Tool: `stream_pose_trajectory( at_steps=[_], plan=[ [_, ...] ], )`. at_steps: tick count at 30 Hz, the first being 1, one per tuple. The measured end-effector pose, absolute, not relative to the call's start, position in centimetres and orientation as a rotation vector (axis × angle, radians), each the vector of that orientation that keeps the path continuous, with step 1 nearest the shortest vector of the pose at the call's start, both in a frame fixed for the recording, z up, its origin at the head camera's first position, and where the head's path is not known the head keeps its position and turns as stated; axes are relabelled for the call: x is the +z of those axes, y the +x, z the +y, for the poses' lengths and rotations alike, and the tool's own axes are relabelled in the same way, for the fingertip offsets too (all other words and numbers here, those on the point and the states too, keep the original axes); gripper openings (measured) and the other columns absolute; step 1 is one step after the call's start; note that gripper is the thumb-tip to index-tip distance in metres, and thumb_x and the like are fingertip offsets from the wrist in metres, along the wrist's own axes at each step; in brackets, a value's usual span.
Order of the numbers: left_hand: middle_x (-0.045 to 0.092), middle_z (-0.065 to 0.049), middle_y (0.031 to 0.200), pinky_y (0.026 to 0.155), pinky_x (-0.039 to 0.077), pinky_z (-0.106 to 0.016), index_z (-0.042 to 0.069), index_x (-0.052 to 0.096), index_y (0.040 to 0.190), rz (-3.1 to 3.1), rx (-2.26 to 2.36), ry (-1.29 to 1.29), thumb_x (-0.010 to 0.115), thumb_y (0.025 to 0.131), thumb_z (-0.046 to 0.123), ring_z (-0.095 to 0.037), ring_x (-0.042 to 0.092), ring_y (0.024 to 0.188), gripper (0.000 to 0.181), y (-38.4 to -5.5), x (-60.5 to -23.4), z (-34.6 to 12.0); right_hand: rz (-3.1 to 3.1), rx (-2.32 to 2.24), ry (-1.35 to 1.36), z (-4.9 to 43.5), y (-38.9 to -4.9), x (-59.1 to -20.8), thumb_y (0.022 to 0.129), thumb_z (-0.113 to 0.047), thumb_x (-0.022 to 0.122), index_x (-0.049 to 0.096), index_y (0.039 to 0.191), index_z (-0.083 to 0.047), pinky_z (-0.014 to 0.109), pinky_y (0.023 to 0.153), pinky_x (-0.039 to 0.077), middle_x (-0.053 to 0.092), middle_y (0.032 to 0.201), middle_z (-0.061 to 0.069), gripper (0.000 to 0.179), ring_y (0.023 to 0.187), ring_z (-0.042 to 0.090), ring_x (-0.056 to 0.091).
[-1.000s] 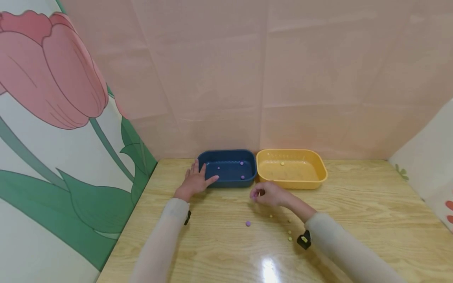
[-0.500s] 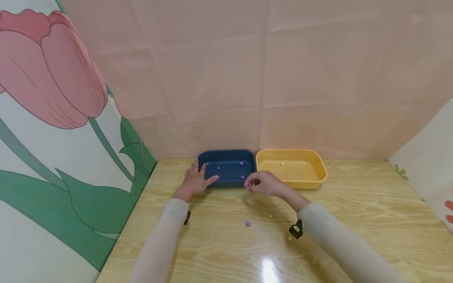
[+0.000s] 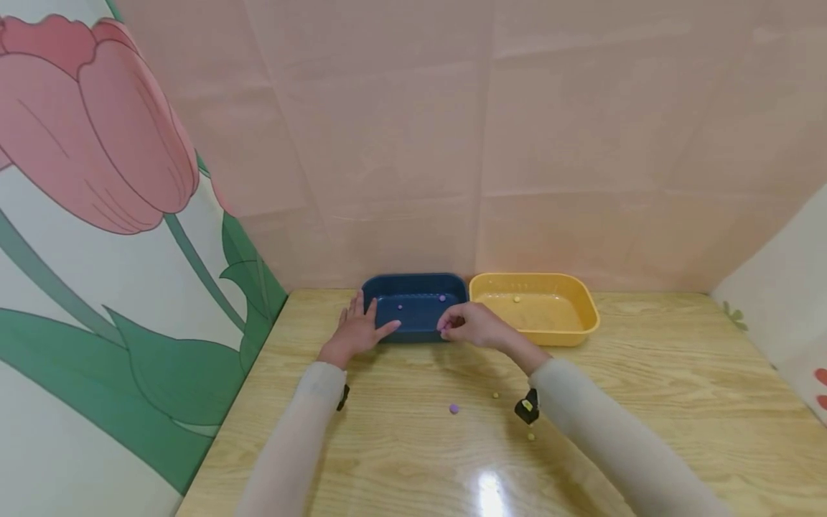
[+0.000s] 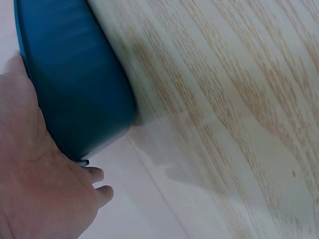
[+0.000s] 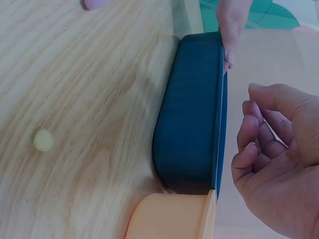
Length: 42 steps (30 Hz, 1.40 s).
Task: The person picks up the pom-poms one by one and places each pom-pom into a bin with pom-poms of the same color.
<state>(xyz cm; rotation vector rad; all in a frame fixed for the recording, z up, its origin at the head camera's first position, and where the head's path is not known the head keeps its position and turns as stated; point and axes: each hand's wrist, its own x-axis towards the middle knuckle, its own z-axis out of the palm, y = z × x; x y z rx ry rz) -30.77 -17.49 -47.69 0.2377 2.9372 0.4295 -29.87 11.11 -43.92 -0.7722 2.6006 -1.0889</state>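
Observation:
My left hand (image 3: 355,334) rests on the left end of a navy-blue plastic tray (image 3: 413,335), fingers spread and straight along the rim. In the left wrist view the hand (image 4: 45,164) lies beside the tray wall (image 4: 79,74). My right hand (image 3: 474,325) is over the tray's near right corner, thumb and index finger pinched together with a small purple ball (image 3: 444,327) at the fingertips. In the right wrist view the right hand (image 5: 279,134) has its other fingers curled, and the ball is hidden. Other purple balls (image 3: 442,298) lie in the tray.
A yellow tray (image 3: 565,337) stands against the blue one's right side, holding a small yellow ball (image 3: 517,299). On the wooden table (image 3: 388,445) lie a purple ball (image 3: 454,408) and small yellow balls (image 3: 495,395). A pink sheet (image 3: 362,143) hangs behind.
My right hand has moved left and away from me, from in front of the trays to over the blue tray's right corner, carrying the purple ball. My left hand has stayed put.

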Motion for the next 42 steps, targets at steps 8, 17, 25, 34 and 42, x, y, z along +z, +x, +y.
stream_pose_trajectory(
  at_steps=[8,17,25,34,42],
  plan=[
    [-0.013,-0.020,0.168,0.124,0.001,-0.056,0.007,0.013,0.163,2.938,0.430,0.233,0.032,0.096,0.077,-0.037,-0.009,0.156,0.099,-30.9,-47.9,-17.5,2.532,-1.205,-0.661,10.6,-30.8,-43.7,0.097,-0.013,0.070,0.074,0.102,-0.008,0.029,0.074,0.052,0.068,0.092,0.003,0.009,0.085,0.017,0.062],
    [-0.014,-0.020,0.168,0.124,0.002,-0.054,0.008,0.012,0.163,2.937,0.428,0.223,0.032,0.096,0.078,-0.036,-0.009,0.156,0.099,-30.9,-47.9,-17.4,2.550,-1.264,-0.596,9.7,-32.1,-43.7,0.098,-0.012,0.068,0.074,0.103,-0.010,0.030,0.075,0.054,0.069,0.095,0.005,0.008,0.087,0.021,0.065],
    [-0.011,-0.021,0.168,0.124,0.003,-0.056,0.006,0.014,0.163,2.950,0.425,0.238,0.033,0.097,0.076,-0.039,-0.005,0.156,0.098,-31.1,-47.9,-17.4,2.513,-1.345,-0.508,9.1,-33.5,-43.8,0.098,-0.010,0.067,0.073,0.107,-0.005,0.050,0.088,0.057,0.070,0.096,0.009,0.012,0.095,0.039,0.069],
    [-0.011,-0.021,0.168,0.124,0.004,-0.056,0.007,0.015,0.163,2.954,0.410,0.240,0.028,0.095,0.080,-0.038,-0.004,0.156,0.101,-31.2,-48.1,-17.6,2.582,-1.291,-0.387,8.5,-34.8,-43.9,0.098,-0.017,0.068,0.074,0.112,-0.008,0.037,0.087,0.054,0.069,0.104,0.006,0.017,0.095,0.024,0.062],
    [-0.014,-0.019,0.168,0.124,0.003,-0.055,0.008,0.013,0.163,2.941,0.419,0.231,0.028,0.094,0.080,-0.035,-0.009,0.156,0.101,-31.2,-48.1,-17.6,2.644,-1.239,-0.344,8.4,-35.8,-44.4,0.099,-0.020,0.067,0.073,0.118,-0.006,0.040,0.092,0.052,0.068,0.110,0.009,0.024,0.100,0.026,0.060]
  ],
)
